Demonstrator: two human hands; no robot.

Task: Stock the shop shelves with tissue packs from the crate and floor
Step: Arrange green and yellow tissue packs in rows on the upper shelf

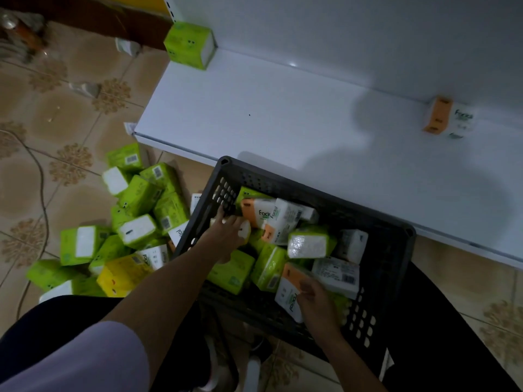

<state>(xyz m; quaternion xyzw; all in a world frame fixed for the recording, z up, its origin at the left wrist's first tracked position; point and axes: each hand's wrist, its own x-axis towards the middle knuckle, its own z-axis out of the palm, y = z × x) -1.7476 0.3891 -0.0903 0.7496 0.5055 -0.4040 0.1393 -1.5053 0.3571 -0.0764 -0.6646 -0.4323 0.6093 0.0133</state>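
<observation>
Patterned beige floor tiles [70,114] fill the left of the frame, and a white shelf [268,114] spans the upper right. At lower centre a black slotted crate [311,190] sits against the shelf edge, full of jumbled green and orange-and-white tissue packs. Left of it a heap of green packs [141,199] lies on the floor. One green pack [188,45] stands at the shelf's upper-left corner, and an orange-and-white pack [447,117] stands at its right. The left hand [227,236] reaches over a white-ended pack [245,230] in the crate's left corner; whether it grips is unclear. The right hand [314,302] curls round a Facial pack [287,295] at the crate's near side.
</observation>
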